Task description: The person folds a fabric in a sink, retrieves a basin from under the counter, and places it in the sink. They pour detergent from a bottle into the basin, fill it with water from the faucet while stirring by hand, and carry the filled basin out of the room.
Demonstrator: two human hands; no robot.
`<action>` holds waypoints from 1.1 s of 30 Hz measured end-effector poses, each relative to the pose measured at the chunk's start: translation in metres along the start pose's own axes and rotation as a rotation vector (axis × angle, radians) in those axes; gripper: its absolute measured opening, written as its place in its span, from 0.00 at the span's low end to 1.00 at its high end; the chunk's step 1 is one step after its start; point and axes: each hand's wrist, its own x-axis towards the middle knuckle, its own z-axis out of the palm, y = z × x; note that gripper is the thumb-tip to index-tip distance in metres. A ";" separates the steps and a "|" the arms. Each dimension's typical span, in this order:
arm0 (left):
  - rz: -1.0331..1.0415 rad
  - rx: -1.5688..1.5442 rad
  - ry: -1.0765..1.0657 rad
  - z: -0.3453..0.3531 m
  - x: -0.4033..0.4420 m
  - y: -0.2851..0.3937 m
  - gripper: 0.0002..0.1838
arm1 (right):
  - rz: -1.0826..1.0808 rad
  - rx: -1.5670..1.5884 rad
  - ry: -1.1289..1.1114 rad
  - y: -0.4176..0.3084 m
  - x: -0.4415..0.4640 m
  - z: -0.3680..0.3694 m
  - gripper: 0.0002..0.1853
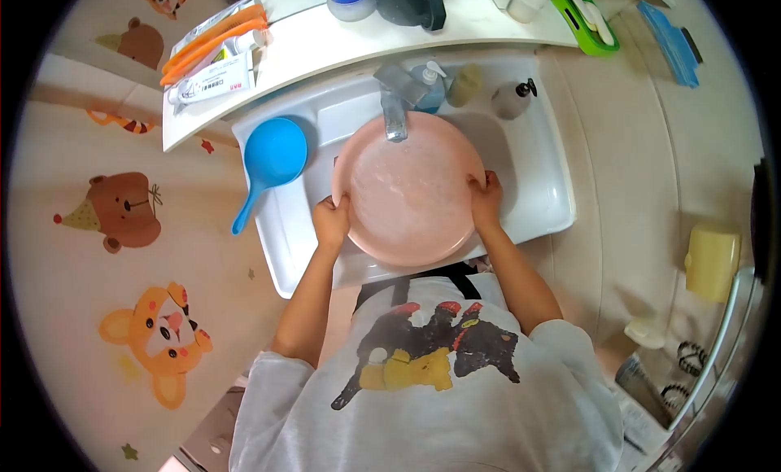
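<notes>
A round pink basin [370, 248] with water in it is held over the white sink [533, 199], beneath the faucet [394, 118]. My left hand [331, 221] grips its left rim, thumb on the inner side and fingers around the outside. On the opposite rim my right hand [486, 202] has a similar grip, its thumb over the edge. The water's surface looks rippled. Whether the basin's bottom rests on the sink is hidden from above.
A blue dipper [275, 152] lies on the sink's left ledge. Behind the basin stand a blue pump bottle [429, 88], a yellowish bottle [465, 85] and a black-topped pump bottle [512, 100]. Toothpaste tubes [213, 81] lie on the white shelf [313, 53] above.
</notes>
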 end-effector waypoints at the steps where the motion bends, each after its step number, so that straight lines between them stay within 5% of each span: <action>1: 0.015 0.003 -0.019 -0.005 0.000 0.007 0.21 | -0.001 0.031 0.018 -0.001 -0.008 -0.002 0.08; 19: 0.203 0.176 -0.423 -0.039 0.009 0.033 0.19 | 0.119 0.172 0.450 0.006 -0.149 -0.028 0.08; 33: 0.428 0.076 -0.822 -0.029 -0.112 0.076 0.22 | 0.257 0.335 0.833 -0.004 -0.349 -0.106 0.06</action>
